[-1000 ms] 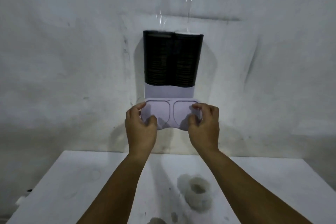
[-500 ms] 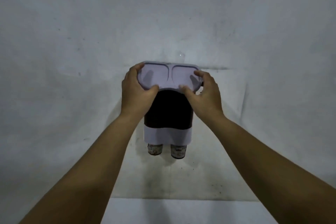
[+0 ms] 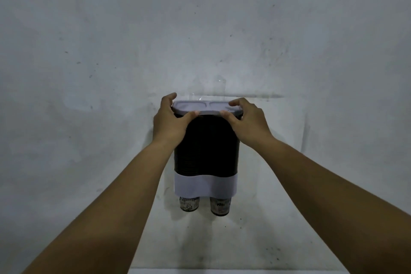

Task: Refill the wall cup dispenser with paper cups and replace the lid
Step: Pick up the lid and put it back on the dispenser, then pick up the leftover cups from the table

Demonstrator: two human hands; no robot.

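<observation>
The wall cup dispenser (image 3: 205, 158) hangs at the middle of the view, a dark see-through body with a pale band at its base. Two paper cups (image 3: 204, 205) poke out underneath, side by side. The pale lilac lid (image 3: 205, 108) lies flat on the dispenser's top. My left hand (image 3: 171, 121) grips the lid's left end, thumb on the front edge and fingers over the top. My right hand (image 3: 246, 121) grips the right end the same way. Stacked cup rims show faintly through the dark body.
A stained whitish wall (image 3: 89, 51) fills the view behind the dispenser. A strip of the white table top (image 3: 222, 271) shows at the bottom edge, below the cups.
Both hands have carried the lid from below the dispenser up to its top, where it now lies flat instead of tilted. The view has tilted up, so the table has almost left the frame.
</observation>
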